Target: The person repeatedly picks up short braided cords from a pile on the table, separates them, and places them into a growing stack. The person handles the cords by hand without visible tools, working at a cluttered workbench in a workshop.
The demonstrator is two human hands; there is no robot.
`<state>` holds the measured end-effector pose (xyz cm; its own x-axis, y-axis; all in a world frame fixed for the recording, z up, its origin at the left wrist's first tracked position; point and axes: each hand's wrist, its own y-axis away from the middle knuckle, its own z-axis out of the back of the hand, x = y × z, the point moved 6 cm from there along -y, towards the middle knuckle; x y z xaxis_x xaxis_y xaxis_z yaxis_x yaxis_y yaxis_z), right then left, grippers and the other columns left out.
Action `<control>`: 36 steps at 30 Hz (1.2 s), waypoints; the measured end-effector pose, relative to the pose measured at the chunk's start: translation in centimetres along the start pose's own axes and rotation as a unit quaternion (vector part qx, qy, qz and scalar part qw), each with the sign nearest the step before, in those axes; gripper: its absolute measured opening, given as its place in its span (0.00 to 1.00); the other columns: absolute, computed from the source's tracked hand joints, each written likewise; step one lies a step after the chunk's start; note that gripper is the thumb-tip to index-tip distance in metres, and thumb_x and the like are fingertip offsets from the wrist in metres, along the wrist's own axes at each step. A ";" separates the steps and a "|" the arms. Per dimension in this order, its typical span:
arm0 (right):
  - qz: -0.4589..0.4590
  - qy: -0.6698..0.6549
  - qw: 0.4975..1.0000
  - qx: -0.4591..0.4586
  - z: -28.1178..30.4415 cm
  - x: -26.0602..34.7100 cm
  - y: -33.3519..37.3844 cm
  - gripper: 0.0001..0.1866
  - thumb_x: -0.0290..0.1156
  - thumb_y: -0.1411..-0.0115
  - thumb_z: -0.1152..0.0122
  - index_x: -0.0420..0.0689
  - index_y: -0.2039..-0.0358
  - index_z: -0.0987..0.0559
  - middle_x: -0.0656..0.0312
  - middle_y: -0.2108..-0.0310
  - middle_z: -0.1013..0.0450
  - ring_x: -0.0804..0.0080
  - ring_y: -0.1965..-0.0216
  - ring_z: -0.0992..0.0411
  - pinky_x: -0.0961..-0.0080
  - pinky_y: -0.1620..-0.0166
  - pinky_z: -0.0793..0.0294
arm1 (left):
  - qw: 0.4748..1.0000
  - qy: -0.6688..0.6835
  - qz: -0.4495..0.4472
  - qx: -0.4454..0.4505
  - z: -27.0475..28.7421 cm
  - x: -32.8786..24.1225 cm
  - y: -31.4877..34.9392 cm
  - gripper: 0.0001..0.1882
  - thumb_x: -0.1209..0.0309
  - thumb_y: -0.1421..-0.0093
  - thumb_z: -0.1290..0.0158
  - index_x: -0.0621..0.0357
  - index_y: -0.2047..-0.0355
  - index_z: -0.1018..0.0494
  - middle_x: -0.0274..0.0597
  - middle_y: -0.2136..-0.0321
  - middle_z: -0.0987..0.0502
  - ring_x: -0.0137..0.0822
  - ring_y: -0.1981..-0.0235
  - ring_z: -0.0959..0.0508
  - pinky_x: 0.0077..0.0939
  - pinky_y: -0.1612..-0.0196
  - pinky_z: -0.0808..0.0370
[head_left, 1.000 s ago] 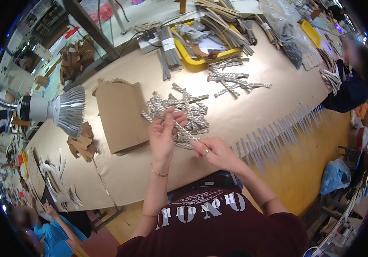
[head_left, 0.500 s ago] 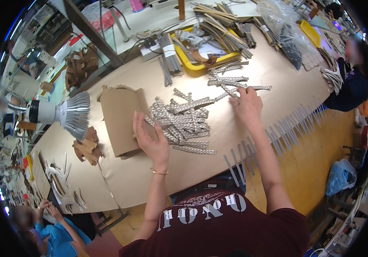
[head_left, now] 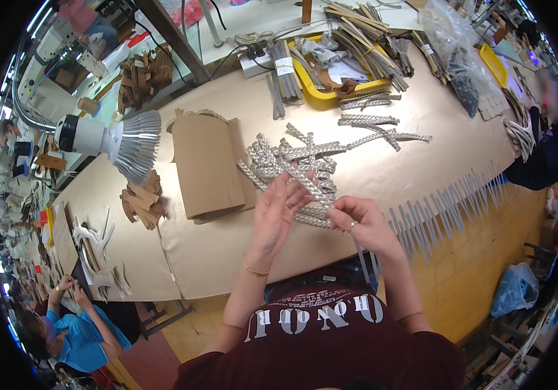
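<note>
A pile of silvery-beige braided strips (head_left: 267, 156) lies on the table in front of me. My right hand (head_left: 365, 224), at the pile's near right edge, pinches the end of one braided strip (head_left: 315, 188) between thumb and fingers. This strip slants up and left over the pile. Close beside it, my left hand (head_left: 276, 218) has its fingers apart and loosely curved, palm turned inward. Whether its fingertips touch the strip is hard to make out. More braided strips (head_left: 370, 121) lie spread out beyond my right hand.
A curved brown cardboard piece (head_left: 204, 169) lies left of the pile, near a lamp (head_left: 132, 146). Behind stands a yellow tray (head_left: 321, 97) with bundled strips. Grey strips (head_left: 422, 224) overhang the table's near edge. A person in blue (head_left: 87, 341) sits at the lower left.
My right hand has come back from the far strips toward my left hand and now pinches a strip. My left hand has moved right, away from the cardboard. The view has shifted slightly.
</note>
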<state>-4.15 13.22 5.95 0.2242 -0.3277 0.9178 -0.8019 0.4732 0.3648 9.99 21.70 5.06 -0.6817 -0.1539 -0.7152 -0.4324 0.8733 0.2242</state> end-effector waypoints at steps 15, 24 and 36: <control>0.162 0.320 0.931 0.071 -5.7 1.7 1.9 0.20 0.38 0.33 0.49 0.37 0.79 0.32 0.54 0.84 0.40 0.67 0.82 0.41 0.69 0.75 0.39 | 0.995 -0.051 -0.019 -0.084 2.4 -1.8 0.1 0.13 0.63 0.33 0.51 0.62 0.62 0.26 0.41 0.72 0.21 0.31 0.70 0.19 0.25 0.64 0.20; 0.224 0.350 0.908 0.046 -8.4 5.1 0.2 0.19 0.37 0.35 0.47 0.38 0.80 0.30 0.49 0.83 0.34 0.50 0.80 0.35 0.63 0.74 0.36 | 0.978 -0.078 -0.167 -0.094 2.1 -4.7 -1.0 0.15 0.63 0.34 0.50 0.65 0.61 0.27 0.41 0.73 0.21 0.30 0.72 0.19 0.23 0.65 0.20; 0.015 0.015 0.995 0.095 -4.1 -1.2 -0.9 0.29 0.51 0.30 0.59 0.41 0.76 0.23 0.73 0.84 0.40 0.84 0.79 0.44 0.83 0.73 0.43 | 0.988 -0.081 -0.051 -0.121 2.7 -4.9 -0.5 0.13 0.64 0.36 0.46 0.61 0.59 0.25 0.42 0.67 0.20 0.28 0.66 0.19 0.19 0.65 0.21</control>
<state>-1.41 16.58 5.15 0.2129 -0.2905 0.9329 -0.8982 0.3177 0.3039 15.13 23.28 6.68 -0.5321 -0.1414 -0.8348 -0.6361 0.7174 0.2840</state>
